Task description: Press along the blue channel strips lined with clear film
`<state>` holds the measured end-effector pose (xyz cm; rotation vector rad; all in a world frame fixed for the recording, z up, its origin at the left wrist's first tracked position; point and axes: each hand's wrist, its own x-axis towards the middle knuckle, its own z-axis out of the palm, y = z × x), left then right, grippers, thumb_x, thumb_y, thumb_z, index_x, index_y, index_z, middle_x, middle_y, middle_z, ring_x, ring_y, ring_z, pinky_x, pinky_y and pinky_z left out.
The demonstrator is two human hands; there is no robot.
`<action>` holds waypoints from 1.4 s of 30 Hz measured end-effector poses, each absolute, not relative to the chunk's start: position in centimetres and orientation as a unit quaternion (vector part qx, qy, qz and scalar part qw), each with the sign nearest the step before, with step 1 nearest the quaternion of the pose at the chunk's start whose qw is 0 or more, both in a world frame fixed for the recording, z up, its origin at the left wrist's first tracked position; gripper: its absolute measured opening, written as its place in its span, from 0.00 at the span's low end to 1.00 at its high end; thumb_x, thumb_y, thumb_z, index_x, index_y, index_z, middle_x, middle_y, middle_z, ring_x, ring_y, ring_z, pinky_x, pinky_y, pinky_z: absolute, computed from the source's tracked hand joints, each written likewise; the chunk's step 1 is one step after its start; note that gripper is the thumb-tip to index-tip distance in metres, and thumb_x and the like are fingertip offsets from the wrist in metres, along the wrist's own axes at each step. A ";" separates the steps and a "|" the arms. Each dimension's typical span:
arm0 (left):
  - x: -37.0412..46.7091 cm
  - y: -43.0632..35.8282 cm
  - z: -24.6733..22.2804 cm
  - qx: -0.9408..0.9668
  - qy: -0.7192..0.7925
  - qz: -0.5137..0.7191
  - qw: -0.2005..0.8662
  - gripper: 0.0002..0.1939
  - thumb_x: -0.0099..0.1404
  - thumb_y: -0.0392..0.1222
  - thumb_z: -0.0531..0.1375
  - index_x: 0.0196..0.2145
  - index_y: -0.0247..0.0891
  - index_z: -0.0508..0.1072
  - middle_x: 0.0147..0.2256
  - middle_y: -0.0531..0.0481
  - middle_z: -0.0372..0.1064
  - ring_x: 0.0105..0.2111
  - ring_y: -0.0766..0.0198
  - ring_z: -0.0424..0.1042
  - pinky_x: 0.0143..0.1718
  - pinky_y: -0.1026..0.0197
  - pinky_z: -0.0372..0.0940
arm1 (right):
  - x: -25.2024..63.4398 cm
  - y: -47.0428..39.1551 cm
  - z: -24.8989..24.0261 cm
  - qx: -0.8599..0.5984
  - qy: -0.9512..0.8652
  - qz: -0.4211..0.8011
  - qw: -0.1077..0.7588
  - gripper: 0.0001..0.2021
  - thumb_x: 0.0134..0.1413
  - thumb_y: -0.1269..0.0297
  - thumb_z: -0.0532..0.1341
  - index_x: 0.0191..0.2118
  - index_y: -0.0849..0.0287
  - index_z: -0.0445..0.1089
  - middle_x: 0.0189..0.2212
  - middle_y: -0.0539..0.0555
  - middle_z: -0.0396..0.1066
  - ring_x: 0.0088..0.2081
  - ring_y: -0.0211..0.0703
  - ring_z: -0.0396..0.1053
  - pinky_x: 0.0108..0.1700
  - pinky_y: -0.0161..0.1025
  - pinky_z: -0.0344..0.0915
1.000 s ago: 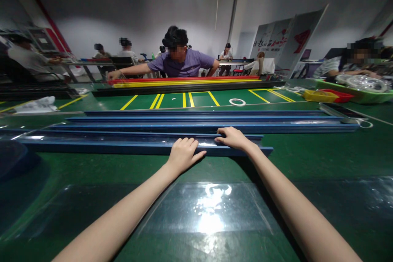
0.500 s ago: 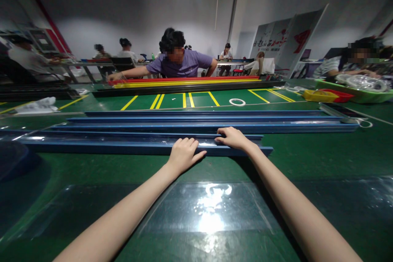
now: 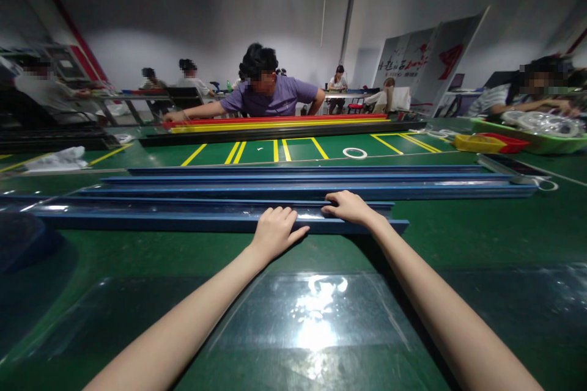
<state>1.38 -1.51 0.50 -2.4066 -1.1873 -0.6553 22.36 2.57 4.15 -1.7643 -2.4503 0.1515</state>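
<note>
A long blue channel (image 3: pixel 174 222) lies crosswise on the green table, its inside glossy like clear film. My left hand (image 3: pixel 274 233) is closed over its near wall, fingers inside and thumb along the front. Farther right, my right hand (image 3: pixel 351 206) reaches across the same channel with its fingers bent at the far wall. The fingertips of both hands are partly hidden. Just behind lie more blue channels (image 3: pixel 302 192), parallel to the first. A clear plastic sheet (image 3: pixel 257 311) lies flat under my forearms, reflecting the lamp.
Across the table a person in a purple shirt (image 3: pixel 293 95) leans over red, yellow and black strips (image 3: pixel 284 128). A white ring (image 3: pixel 354 153) lies on yellow-taped marks. Right stand a yellow tray (image 3: pixel 477 143) and a green tray (image 3: pixel 550 143). A dark blue object (image 3: pixel 25 241) sits left.
Both my hands keep their places on the blue channel. The view has shifted very slightly; the person opposite has barely moved.
</note>
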 end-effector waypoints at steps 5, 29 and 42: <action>1.4 -1.6 0.6 -0.856 -0.422 -0.229 0.194 0.19 0.62 0.54 0.48 0.28 0.36 0.67 0.27 0.47 0.67 0.28 0.60 0.64 0.28 0.59 0.51 | 22.3 2.5 4.3 -0.582 -0.809 0.052 0.062 0.13 0.49 0.53 0.54 0.35 0.54 0.69 0.37 0.54 0.72 0.37 0.45 0.68 0.29 0.33 0.54; 1.4 -1.5 0.5 -0.849 -0.420 -0.222 0.231 0.19 0.62 0.54 0.48 0.27 0.36 0.67 0.26 0.48 0.67 0.28 0.61 0.64 0.29 0.60 0.52 | 22.3 2.7 4.1 -0.583 -0.810 0.044 0.047 0.14 0.49 0.53 0.53 0.37 0.54 0.68 0.38 0.54 0.72 0.38 0.47 0.68 0.31 0.34 0.57; 1.4 -1.5 0.4 -0.849 -0.417 -0.228 0.231 0.19 0.62 0.54 0.48 0.28 0.36 0.67 0.26 0.49 0.67 0.28 0.61 0.64 0.29 0.59 0.52 | 22.3 2.7 4.1 -0.585 -0.808 0.052 0.048 0.15 0.49 0.52 0.52 0.38 0.55 0.68 0.41 0.55 0.71 0.41 0.50 0.67 0.34 0.36 0.59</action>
